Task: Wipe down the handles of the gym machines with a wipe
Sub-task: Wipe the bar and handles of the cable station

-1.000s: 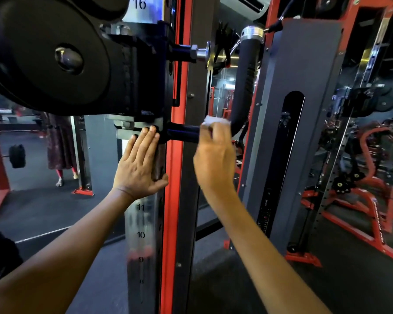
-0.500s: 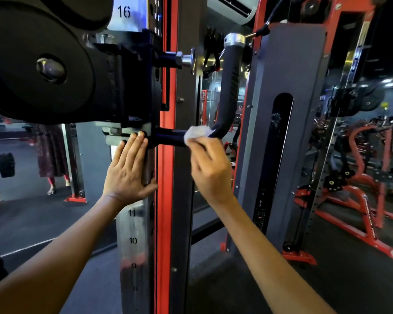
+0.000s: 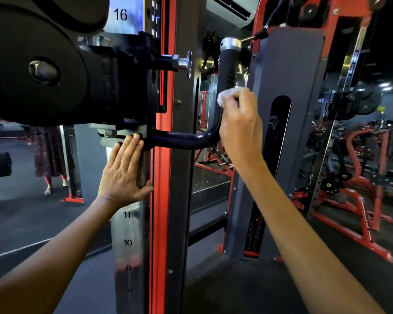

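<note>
A black L-shaped handle point(image 3: 184, 139) juts right from the carriage, bends upward and ends in a silver cap point(image 3: 230, 43). My right hand point(image 3: 239, 123) grips a white wipe point(image 3: 224, 96) wrapped around the upright part of the handle, just above the bend. My left hand point(image 3: 125, 171) lies flat with straight fingers against the numbered steel upright point(image 3: 128, 234), its fingertips touching the base of the handle.
A large black weight plate point(image 3: 43, 64) hangs at upper left. A red and grey rack post point(image 3: 168, 200) stands between my arms. The grey weight-stack housing point(image 3: 288, 75) is right behind my right hand. Red machines point(image 3: 361, 211) stand at right; a person's legs point(image 3: 48, 155) at far left.
My right hand has slid the wipe from the horizontal bar around the bend and up onto the vertical grip. The left hand stays flat on the upright.
</note>
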The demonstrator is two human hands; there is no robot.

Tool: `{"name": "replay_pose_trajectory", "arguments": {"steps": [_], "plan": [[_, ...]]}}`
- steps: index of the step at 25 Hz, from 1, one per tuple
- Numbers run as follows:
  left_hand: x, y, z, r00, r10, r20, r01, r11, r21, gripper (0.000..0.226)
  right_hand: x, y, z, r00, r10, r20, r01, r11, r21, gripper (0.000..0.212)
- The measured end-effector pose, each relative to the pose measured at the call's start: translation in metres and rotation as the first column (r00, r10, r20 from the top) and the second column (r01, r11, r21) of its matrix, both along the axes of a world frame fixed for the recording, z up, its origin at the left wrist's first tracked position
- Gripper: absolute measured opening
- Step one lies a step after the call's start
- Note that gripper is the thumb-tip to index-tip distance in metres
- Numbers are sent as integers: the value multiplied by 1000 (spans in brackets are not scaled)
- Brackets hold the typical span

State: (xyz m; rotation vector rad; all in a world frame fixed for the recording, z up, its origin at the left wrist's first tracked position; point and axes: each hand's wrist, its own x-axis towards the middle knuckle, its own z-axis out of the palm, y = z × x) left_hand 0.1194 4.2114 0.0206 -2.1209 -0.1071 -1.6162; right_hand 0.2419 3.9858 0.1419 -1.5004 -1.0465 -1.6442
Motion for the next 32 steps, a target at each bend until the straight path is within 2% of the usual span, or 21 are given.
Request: {"name": "replay_pose_trajectory", "arguments": {"steps": [3,5,7,9,11,13,15,18,20,23,26,28,30,32], "plan": [[0,1,1,1000,3,-6,-3,1000,4,97,-14,9,-25,988,-139,-72,126,978,-166,33],[1,2,0,1000,5,-3,-5,1000,6,95,-32,13,-40,973,-184,-139,147,960,-239,31],[2,3,-2,1000,2,-6,-2,1000,-1,96,-55,24,-38,925,-265,-272,157,919,-361,25],[1,3,-1,1000,10,-9,-10,1000,-5,97,-71,43,-27,864,-234,-446,30,908,-418,19],[-1,3,1,999,28,-21,-28,999,-15,96,-86,64,-15,846,-152,-511,-108,889,-444,20],[-2,-1,0,998,40,-38,-42,998,-44,96,-95,73,-15,881,-54,-470,-196,862,-467,21],[-2,-7,-1,998,47,-46,-51,996,-77,96,-90,63,-22,917,-16,-399,-209,832,-514,24],[-4,-16,-2,995,83,-52,-87,993,-83,93,-64,28,-33,961,-11,-275,-148,821,-551,30],[-8,-22,1,991,88,-99,-88,996,3,91,-51,8,-28,977,-60,-207,-69,823,-564,26],[-6,-35,17,969,92,-228,-46,979,197,87,-37,-12,-1,979,-108,-171,15,882,-471,22],[9,-45,44,953,174,-248,-139,979,152,89,-17,-23,53,988,-80,-135,39,959,-281,22],[15,-45,53,931,242,-273,-208,967,146,87,-5,-24,84,989,15,-145,-49,971,-233,15],[20,-44,51,937,238,-255,-215,970,115,82,4,-21,89,985,105,-134,-135,961,-241,12],[23,-43,48,962,183,-204,-169,982,82,76,9,-18,64,987,135,-83,-152,952,-264,9]]}}
